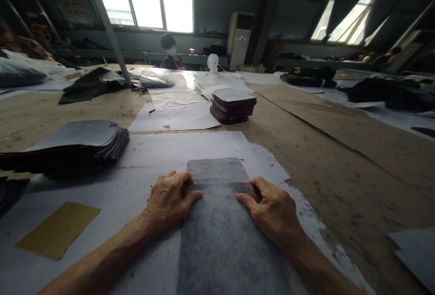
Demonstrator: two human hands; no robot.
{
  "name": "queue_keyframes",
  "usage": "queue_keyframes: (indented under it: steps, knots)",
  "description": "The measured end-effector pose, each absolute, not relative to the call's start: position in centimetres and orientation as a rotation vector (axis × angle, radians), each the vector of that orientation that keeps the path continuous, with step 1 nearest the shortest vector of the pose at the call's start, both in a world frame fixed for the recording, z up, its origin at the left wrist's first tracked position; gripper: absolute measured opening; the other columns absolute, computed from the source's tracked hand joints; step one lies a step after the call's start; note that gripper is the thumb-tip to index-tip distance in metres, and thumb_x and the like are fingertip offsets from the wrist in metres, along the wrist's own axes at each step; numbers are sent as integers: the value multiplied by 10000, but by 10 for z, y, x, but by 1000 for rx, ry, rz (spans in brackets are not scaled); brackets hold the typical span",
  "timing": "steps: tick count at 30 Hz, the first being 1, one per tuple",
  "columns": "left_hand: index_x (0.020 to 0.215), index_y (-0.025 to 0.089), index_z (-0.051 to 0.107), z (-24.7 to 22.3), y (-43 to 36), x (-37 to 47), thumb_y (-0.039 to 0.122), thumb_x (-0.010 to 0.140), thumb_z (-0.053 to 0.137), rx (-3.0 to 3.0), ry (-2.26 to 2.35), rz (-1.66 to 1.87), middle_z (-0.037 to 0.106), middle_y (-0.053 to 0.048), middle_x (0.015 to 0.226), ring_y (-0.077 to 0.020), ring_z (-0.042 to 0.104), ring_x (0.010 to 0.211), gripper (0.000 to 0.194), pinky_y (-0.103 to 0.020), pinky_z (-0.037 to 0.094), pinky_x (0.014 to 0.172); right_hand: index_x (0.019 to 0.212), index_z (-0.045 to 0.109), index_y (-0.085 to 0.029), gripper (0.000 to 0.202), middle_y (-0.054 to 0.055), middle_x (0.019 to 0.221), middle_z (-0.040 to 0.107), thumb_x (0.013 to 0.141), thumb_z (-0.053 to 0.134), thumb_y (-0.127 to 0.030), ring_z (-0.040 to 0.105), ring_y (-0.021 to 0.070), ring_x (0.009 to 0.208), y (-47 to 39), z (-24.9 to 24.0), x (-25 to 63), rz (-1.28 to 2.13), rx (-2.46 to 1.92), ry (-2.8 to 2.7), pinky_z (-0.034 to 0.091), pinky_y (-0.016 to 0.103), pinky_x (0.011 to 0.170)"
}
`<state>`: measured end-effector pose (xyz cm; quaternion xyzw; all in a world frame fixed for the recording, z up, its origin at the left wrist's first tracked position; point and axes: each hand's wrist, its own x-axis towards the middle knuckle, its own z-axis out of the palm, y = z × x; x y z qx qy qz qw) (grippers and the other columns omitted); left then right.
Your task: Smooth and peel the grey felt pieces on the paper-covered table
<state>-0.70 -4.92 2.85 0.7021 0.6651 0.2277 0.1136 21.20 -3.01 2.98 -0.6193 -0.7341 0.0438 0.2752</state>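
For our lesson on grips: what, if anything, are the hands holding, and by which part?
The grey sheet: left hand holds its left edge, right hand its right, near the far end.

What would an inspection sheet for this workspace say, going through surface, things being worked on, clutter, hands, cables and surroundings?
Surface: brown table, dark-flecked, with white paper over parts of it.
Things being worked on: long gray sheet; a crease or edge crosses it between the hands.
Clutter: left stack, far stack, tan piece, dark heap at far right.
Hands: left hand pinches the sheet's left edge; right hand pinches its right edge.
Cables: thin line beside a small white object; cannot tell if it is a cord.
Surroundings: masked person across the table, bright window, tall pale cabinet, slanted post.
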Motion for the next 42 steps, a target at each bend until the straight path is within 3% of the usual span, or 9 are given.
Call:
queue_keyframes:
  steps: [4,7,16,23,34,38,42]
  knots:
    - [682,201,526,32,-53,-9,414,740,518,1900,2028,615,523,15,634,-152,485,642,221,-270,323,623,549,423,-215,318,-36,497,459,669,525,-491,443,127,493,-28,35,215,339,-1808,-1935,305,237,489]
    - [647,201,523,34,-54,-10,365,765,464,1890,2025,600,521,19,624,-145,482,649,210,-263,308,628,533,386,-213,330,-40,477,406,710,444,-485,402,118,485,-25,37,217,548,-1855,-1882,280,231,479]
    - [598,202,553,40,-49,-8,343,704,489,1741,2009,554,482,38,555,-131,469,612,188,-243,288,594,554,426,-216,271,-39,519,457,680,478,-451,431,127,526,-24,31,216,588,-1914,-1825,293,241,519]
    - [586,201,548,38,-49,-7,312,692,487,1751,2001,568,492,42,550,-125,472,603,165,-240,292,593,547,452,-213,229,-35,501,494,667,491,-405,450,125,506,-23,35,214,525,-1938,-1851,300,236,499]
    - [617,205,493,34,-54,-1,317,722,481,1875,2118,481,524,26,573,-153,493,619,154,-277,321,616,612,514,-208,189,-4,572,586,713,508,-368,519,140,518,-29,31,212,121,-1883,-1984,321,241,488]
    - [790,199,524,27,-59,-4,284,711,533,2100,2122,777,560,2,688,-180,509,713,117,-320,348,699,746,552,-193,158,23,712,609,670,604,-322,558,175,672,-29,28,218,-110,-1648,-1960,390,265,572]
    - [900,216,535,22,-63,-10,281,751,542,2450,1872,916,599,-13,843,-191,512,812,163,-350,334,759,841,583,-193,203,24,850,615,662,650,-265,554,174,838,-29,32,222,36,-1367,-2089,424,268,720]
